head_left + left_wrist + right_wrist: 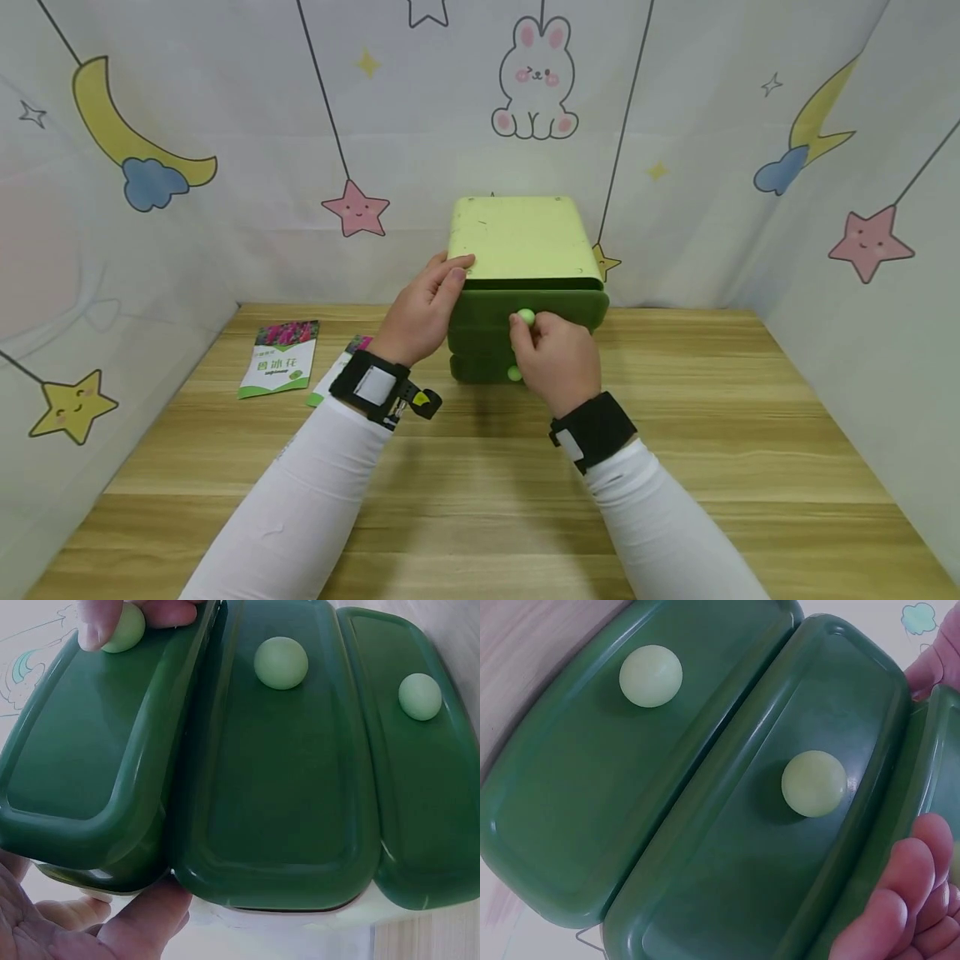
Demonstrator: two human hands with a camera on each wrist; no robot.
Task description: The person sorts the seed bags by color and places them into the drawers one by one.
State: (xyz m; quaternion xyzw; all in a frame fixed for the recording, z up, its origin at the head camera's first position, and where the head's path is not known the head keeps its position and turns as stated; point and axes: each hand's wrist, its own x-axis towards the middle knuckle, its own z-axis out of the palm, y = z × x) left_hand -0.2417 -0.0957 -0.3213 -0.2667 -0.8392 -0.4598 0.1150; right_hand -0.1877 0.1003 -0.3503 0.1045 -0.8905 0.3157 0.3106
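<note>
Green drawers (pixel 480 337) have left hand (pixel 420 315) spread alongside, right hand (pixel 558 358) in front (pinching top knob (pixel 527 317)).

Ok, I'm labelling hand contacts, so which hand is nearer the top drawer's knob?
Right. The right hand pinches the top drawer's knob; the left hand is farther off, resting at the upper left front corner of the cabinet.

Booth-like setting: cartoon-print cloth (pixel 442 108) around wooden table (pixel 705 417)
</note>
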